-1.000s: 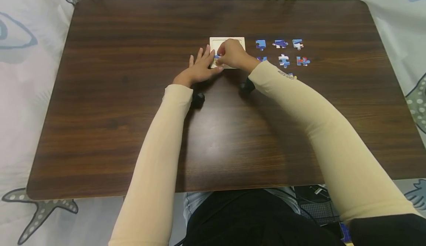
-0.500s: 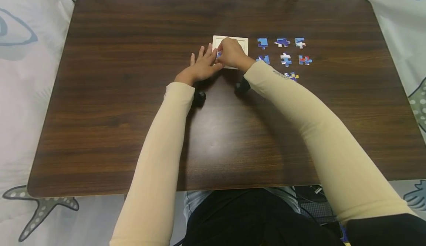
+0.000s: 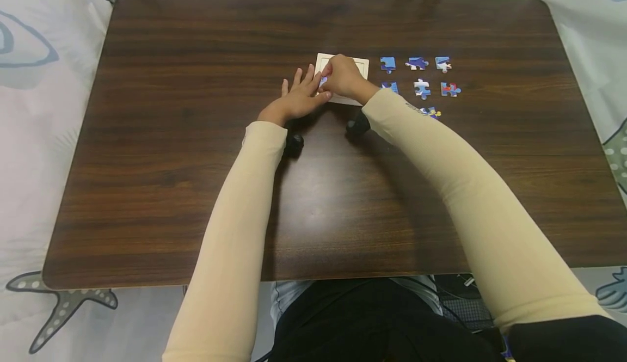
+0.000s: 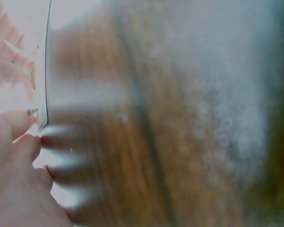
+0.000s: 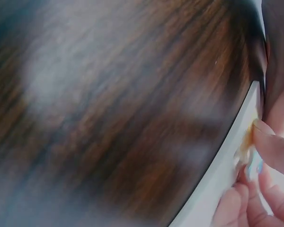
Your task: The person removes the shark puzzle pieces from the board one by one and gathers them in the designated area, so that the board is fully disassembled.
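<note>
A pale, square puzzle tray [image 3: 365, 67] lies at the back middle of the table, turned slightly. My left hand [image 3: 297, 98] has its fingers spread along the tray's left edge, the thumb near its front corner. Over the tray's left part, my right hand [image 3: 345, 79] pinches a blue jigsaw piece [image 3: 323, 81] between thumb and fingers. In the right wrist view, those fingertips close on the piece [image 5: 249, 158] right at the tray's pale rim [image 5: 217, 165]. My right hand covers much of the tray's inside.
Several loose jigsaw pieces lie in rows right of the tray, among them a blue one [image 3: 388, 65], a red and blue one [image 3: 450, 90] and one with yellow [image 3: 432, 112], partly behind my right sleeve [image 3: 441, 149]. The brown table [image 3: 196, 188] extends all round.
The tray has shifted a little to the right and turned slightly clockwise. My right hand stays over its left part, still pinching the jigsaw piece, and my left hand keeps to the edge.
</note>
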A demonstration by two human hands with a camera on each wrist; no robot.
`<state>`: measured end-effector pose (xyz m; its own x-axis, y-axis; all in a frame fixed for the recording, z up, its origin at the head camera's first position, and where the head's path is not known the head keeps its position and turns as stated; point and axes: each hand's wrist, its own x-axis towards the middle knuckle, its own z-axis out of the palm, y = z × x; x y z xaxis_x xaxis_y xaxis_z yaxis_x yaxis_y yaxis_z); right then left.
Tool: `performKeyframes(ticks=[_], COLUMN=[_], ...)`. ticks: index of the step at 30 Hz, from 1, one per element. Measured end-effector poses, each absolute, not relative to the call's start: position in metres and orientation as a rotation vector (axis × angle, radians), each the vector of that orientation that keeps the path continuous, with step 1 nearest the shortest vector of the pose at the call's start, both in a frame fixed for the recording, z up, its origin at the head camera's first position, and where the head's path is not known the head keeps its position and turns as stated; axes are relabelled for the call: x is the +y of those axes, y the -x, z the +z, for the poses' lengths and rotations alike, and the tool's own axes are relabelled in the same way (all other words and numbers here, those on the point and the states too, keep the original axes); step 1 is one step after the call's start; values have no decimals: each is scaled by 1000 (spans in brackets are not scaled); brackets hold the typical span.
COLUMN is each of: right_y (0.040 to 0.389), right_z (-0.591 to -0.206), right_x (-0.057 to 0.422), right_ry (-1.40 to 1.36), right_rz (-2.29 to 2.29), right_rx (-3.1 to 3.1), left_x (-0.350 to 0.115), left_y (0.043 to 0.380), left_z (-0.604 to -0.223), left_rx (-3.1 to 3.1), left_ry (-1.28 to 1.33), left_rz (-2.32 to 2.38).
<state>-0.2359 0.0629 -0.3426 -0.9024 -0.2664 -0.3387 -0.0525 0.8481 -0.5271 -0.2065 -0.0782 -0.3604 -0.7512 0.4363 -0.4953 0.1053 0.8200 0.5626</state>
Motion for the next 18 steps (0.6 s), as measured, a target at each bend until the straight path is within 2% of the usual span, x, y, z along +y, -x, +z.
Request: performKeyframes(ticks=[18], right_y=[238], right_z=[-338], right_x=[109], right_ry=[97], right_rz=[-1108], right_rx=[2451], left_x=[-78], left_y=[207], left_z=[-360], left_rx=[2356], left_ry=[-393], left_rz=[660])
